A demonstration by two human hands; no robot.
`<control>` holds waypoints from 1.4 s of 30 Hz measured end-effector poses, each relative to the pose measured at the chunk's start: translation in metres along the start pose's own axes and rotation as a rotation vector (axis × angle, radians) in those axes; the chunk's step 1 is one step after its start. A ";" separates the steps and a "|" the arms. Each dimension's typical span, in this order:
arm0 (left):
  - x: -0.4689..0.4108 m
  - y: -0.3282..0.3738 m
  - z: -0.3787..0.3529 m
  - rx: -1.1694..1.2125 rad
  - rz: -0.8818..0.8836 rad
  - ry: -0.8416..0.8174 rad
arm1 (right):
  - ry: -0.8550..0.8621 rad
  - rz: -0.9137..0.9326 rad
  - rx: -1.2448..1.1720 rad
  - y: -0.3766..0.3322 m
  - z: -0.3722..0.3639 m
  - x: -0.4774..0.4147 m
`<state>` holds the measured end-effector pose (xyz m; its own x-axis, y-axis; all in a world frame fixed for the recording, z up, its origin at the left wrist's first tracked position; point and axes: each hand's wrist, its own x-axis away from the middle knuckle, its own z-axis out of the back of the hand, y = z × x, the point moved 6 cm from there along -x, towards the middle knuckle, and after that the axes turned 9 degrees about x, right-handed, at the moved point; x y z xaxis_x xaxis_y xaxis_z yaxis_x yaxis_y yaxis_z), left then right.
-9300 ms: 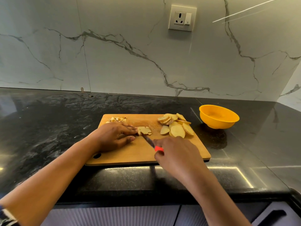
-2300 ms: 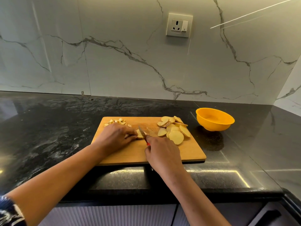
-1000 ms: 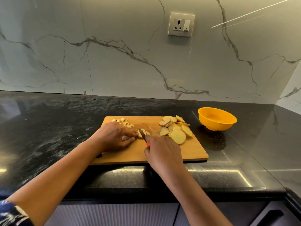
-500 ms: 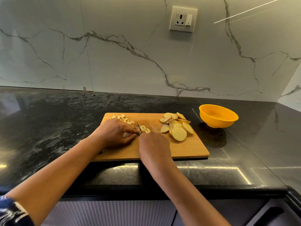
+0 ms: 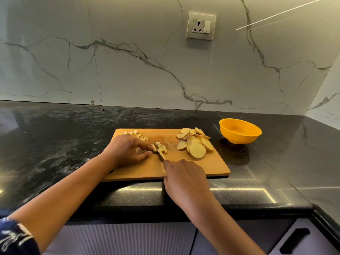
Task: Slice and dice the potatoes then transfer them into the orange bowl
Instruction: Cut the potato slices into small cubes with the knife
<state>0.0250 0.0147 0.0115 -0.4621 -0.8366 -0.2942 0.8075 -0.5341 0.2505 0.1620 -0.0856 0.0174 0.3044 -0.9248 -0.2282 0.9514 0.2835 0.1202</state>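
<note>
Dice (image 5: pixel 137 134) sat at the far-left corner of the cutting board (image 5: pixel 215 164); the left hand (image 5: pixel 127 150), fingers curled, pinned the potato strips (image 5: pixel 164 148) right against the knife (image 5: pixel 161 155), whose handle the right hand (image 5: pixel 184 179) was wrapped around. Further right, a pile of uncut slices (image 5: pixel 195 142) lay on the board, and the orange bowl (image 5: pixel 240 130) stood just off its right edge, apparently empty. Risk: left fingertips were nearly touching the blade, so a slip on those short strips could nick them or scatter pieces.
</note>
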 end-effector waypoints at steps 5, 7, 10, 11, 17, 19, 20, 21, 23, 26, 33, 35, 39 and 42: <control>0.001 -0.003 0.001 -0.011 0.043 0.017 | 0.032 -0.013 -0.009 -0.009 -0.008 -0.017; 0.000 -0.002 0.001 0.001 0.027 0.027 | 0.046 -0.026 -0.025 -0.007 -0.012 -0.019; 0.000 -0.001 0.002 0.017 0.002 0.039 | 0.068 -0.048 -0.097 0.000 -0.016 -0.021; -0.001 -0.001 0.002 0.030 -0.003 0.051 | 0.072 -0.051 -0.121 0.002 -0.016 -0.023; 0.000 0.000 0.003 0.091 -0.026 0.126 | 0.135 -0.088 -0.251 0.016 -0.011 -0.033; -0.002 0.002 -0.002 0.059 -0.002 0.089 | 0.176 -0.128 -0.271 0.026 -0.006 -0.038; -0.004 0.004 -0.006 0.049 0.009 0.041 | 0.197 -0.154 -0.280 0.032 -0.005 -0.042; -0.006 0.007 -0.011 0.053 0.019 -0.016 | 0.211 -0.183 -0.288 0.039 -0.005 -0.047; -0.012 0.014 -0.019 0.093 0.035 -0.096 | 0.223 -0.236 -0.301 0.050 -0.008 -0.055; -0.021 0.019 -0.020 0.179 0.074 -0.097 | 0.218 -0.280 -0.324 0.057 -0.017 -0.061; -0.027 0.014 -0.018 0.258 0.055 -0.040 | 0.201 -0.267 -0.330 0.059 -0.028 -0.062; -0.029 0.012 -0.018 0.267 0.050 -0.038 | 0.201 -0.271 -0.328 0.061 -0.028 -0.061; -0.031 0.011 -0.018 0.322 0.046 -0.049 | 0.204 -0.292 -0.344 0.065 -0.029 -0.059; -0.034 0.010 -0.018 0.384 0.058 -0.068 | 0.199 -0.305 -0.349 0.067 -0.030 -0.058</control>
<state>0.0554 0.0398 0.0078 -0.4537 -0.8659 -0.2107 0.6431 -0.4818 0.5952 0.2092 -0.0054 0.0094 -0.0193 -0.9223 -0.3860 0.9468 0.1072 -0.3035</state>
